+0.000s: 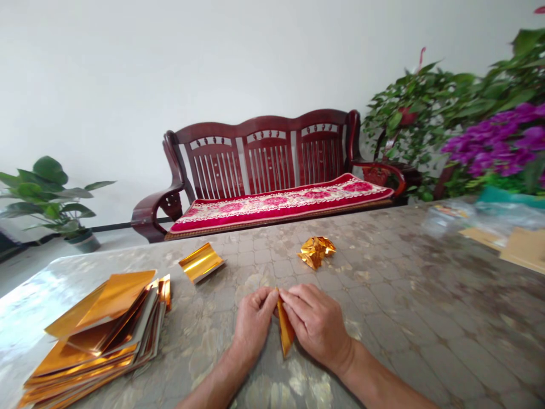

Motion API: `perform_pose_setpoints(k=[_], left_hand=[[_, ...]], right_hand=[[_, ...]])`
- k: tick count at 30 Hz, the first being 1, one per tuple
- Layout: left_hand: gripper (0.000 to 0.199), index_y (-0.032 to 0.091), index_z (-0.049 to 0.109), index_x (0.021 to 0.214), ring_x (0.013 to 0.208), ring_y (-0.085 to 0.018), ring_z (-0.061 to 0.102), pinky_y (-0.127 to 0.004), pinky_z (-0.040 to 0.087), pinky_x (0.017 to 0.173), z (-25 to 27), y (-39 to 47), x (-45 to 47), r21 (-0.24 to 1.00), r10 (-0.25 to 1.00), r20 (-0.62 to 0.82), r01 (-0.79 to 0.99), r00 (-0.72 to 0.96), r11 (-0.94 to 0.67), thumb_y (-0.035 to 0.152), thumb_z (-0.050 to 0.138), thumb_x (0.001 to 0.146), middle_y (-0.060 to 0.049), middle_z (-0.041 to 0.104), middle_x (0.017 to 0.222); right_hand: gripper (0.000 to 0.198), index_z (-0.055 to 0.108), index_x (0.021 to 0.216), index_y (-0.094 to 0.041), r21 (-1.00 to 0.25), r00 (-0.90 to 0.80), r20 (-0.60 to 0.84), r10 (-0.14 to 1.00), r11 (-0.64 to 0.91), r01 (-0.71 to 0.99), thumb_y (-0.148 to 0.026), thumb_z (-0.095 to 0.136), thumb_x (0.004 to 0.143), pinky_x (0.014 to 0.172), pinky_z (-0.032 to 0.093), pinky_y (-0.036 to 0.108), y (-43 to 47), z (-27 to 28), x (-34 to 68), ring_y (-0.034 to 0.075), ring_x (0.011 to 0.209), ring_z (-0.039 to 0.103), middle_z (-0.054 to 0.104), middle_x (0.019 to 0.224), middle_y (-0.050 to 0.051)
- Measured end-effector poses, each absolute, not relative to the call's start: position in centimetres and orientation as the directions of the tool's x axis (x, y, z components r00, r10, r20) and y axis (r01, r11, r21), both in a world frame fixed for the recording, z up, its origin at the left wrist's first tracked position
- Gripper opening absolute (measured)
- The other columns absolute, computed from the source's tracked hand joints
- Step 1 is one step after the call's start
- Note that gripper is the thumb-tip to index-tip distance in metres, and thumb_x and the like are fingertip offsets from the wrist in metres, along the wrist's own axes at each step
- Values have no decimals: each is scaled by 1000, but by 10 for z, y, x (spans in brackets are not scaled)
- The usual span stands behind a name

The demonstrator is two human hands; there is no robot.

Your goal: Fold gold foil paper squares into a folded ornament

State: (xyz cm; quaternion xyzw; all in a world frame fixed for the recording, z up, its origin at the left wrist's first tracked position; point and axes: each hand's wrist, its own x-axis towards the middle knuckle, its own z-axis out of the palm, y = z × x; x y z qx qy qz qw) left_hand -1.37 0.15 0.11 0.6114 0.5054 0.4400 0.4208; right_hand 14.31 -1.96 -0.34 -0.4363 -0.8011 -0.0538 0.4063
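A folded piece of gold foil paper stands between my hands over the table, its far end pinched. My left hand is closed, thumb and fingers gripping the paper's far tip. Against the right side of the same piece, my right hand is closed too, with its fingertips meeting the left thumb. Part of the paper is hidden behind the fingers. Just beyond my hands lies a crumpled or folded gold foil piece. A single curved gold sheet rests farther left. At the left is a thick, uneven stack of gold foil sheets.
The table has a patterned grey-brown cover. Clear plastic wrapping and brown cardboard lie at its right. Beyond stands a dark wooden bench with a red floral cushion. Potted plants and purple flowers flank it.
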Motion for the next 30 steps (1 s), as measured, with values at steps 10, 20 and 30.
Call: perform_pose_setpoints(k=[10, 20, 30], left_hand=[[26, 14, 70, 70, 56, -13, 54, -22, 42, 56, 0, 4, -15, 961, 989, 109, 245, 98, -130, 37, 60, 78, 0, 63, 59], [23, 15, 68, 78, 56, -13, 57, -21, 43, 54, -19, 4, -12, 980, 996, 72, 185, 46, -80, 38, 64, 77, -1, 67, 65], [22, 17, 65, 71, 62, -14, 59, -22, 42, 59, -8, 10, -17, 922, 987, 120, 357, 103, -150, 36, 59, 81, 1, 64, 64]], right_hand=[[26, 72, 108, -24, -573, -142, 643, 753, 596, 562, -21, 50, 94, 78, 50, 31, -19, -4, 141, 18, 86, 63, 71, 91, 6], [18, 68, 76, -18, -940, 35, 222, 974, 204, 273, -30, 58, 85, 60, 47, 24, -12, -4, 136, 17, 65, 63, 70, 70, 2], [13, 60, 71, -21, -727, -13, 403, 915, 329, 603, -19, 52, 81, 61, 40, 25, -14, -9, 135, 16, 65, 58, 65, 70, 1]])
